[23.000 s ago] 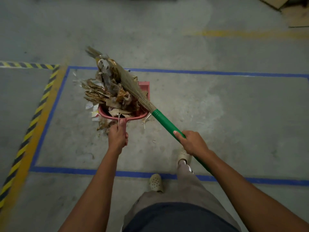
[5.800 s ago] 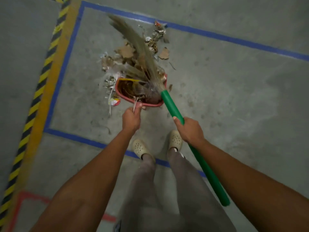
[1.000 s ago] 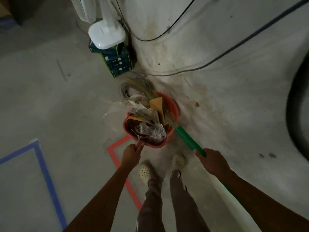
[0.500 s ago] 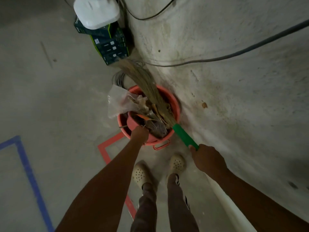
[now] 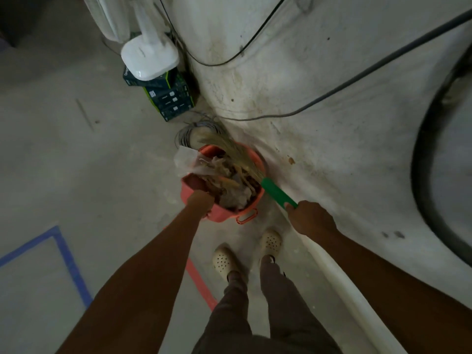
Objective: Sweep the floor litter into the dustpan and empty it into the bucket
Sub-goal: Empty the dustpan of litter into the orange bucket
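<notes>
A red bucket [image 5: 224,216] stands on the floor against the wall, just ahead of my feet. My left hand [image 5: 200,200] grips the handle of the red dustpan [image 5: 189,186], which is tipped over the bucket's mouth. Paper, cardboard and plastic litter [image 5: 227,178] is heaped across the dustpan and the bucket, and a clear plastic scrap [image 5: 185,160] hangs over the left rim. My right hand [image 5: 310,221] holds the broom's green handle [image 5: 277,192]. The straw bristles [image 5: 231,152] lie over the litter and reach past the bucket's far rim.
A white fan base [image 5: 149,56] sits on stacked dark green boxes [image 5: 169,100] beyond the bucket, with a wire coil [image 5: 192,131] between. Cables [image 5: 332,94] run across the wall on the right. A white pipe [image 5: 344,290] follows the wall's foot. Blue tape [image 5: 69,264] and red tape [image 5: 200,286] mark the floor.
Within the last second the dustpan went from in front of the bucket to over its mouth and tilted in. The broom bristles swung over the litter.
</notes>
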`<state>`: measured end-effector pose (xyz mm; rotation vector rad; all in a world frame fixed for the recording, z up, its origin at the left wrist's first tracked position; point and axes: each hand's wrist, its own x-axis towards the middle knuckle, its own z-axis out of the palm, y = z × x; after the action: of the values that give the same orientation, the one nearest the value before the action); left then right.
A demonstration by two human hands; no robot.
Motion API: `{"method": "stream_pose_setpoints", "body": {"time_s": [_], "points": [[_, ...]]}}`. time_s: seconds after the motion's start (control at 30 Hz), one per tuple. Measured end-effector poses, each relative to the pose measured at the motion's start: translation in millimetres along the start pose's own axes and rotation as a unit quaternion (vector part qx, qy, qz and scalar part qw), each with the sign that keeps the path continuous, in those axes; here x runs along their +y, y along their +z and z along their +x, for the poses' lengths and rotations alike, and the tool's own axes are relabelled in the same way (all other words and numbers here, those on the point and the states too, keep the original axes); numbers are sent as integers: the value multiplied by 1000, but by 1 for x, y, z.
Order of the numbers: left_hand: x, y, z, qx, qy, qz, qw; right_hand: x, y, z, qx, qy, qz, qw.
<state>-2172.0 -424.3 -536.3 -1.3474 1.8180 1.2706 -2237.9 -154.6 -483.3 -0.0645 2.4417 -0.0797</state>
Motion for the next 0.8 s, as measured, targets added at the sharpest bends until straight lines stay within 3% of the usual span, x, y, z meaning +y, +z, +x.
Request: {"method": "stream_pose_setpoints", "body": {"time_s": [0.2, 0.47, 0.8], "points": [[-6, -26, -40, 7, 19, 33, 999, 2, 3, -30, 23, -4, 21, 1000], [-17, -47, -49, 55, 106, 68, 990, 3, 24, -32, 21, 14, 31, 999], [-14, -13, 35, 75, 104, 198, 972, 8, 88, 18, -27, 31, 46, 998]]}}
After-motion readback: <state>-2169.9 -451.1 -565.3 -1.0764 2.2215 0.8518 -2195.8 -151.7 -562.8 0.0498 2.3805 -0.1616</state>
